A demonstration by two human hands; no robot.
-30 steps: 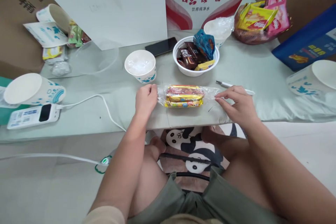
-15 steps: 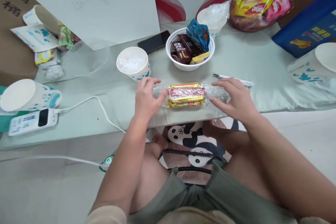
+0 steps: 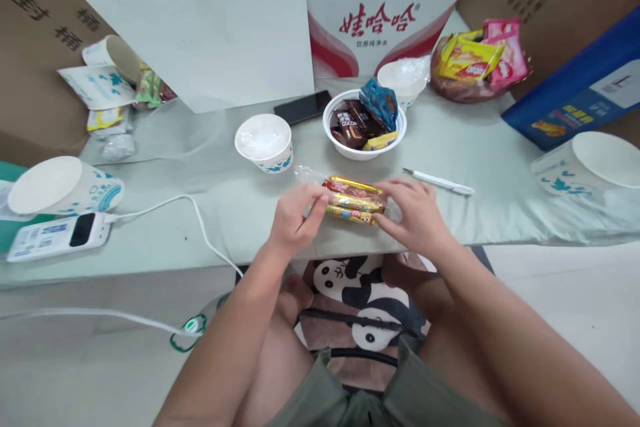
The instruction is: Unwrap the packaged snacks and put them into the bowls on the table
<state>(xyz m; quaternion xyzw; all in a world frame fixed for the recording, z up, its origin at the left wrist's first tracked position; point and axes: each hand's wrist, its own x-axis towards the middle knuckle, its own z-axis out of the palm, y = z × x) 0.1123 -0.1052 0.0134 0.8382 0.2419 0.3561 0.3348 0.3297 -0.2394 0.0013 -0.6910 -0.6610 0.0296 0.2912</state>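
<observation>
A bundle of shiny red and yellow snack packets [image 3: 352,200] lies near the front edge of the cloth-covered table, with clear plastic wrap [image 3: 309,175] around it. My left hand [image 3: 299,215] pinches thumb against finger at the bundle's left end; the wrap sticks out beyond it. At the right end, my right hand [image 3: 413,211] has its thumb below and its fingers above, closed on the packets' end and the wrap there. Just behind stand a paper cup [image 3: 273,161] with clear plastic in it and a white bowl [image 3: 364,154] of wrapped snacks. A white craft knife [image 3: 443,181] lies to the right.
A phone [image 3: 303,107], a basket of packets [image 3: 453,90] and a white carton [image 3: 383,27] are at the back. Paper cups [image 3: 560,167] stand at both sides. A power bank [image 3: 55,238] with a white cable [image 3: 196,210] lies left. A blue box [image 3: 575,93] leans at right.
Both hands have closed in on the bundle from open, spread fingers. The bundle's packets now show more clearly through the wrap. The head view has tipped up, showing more boxes.
</observation>
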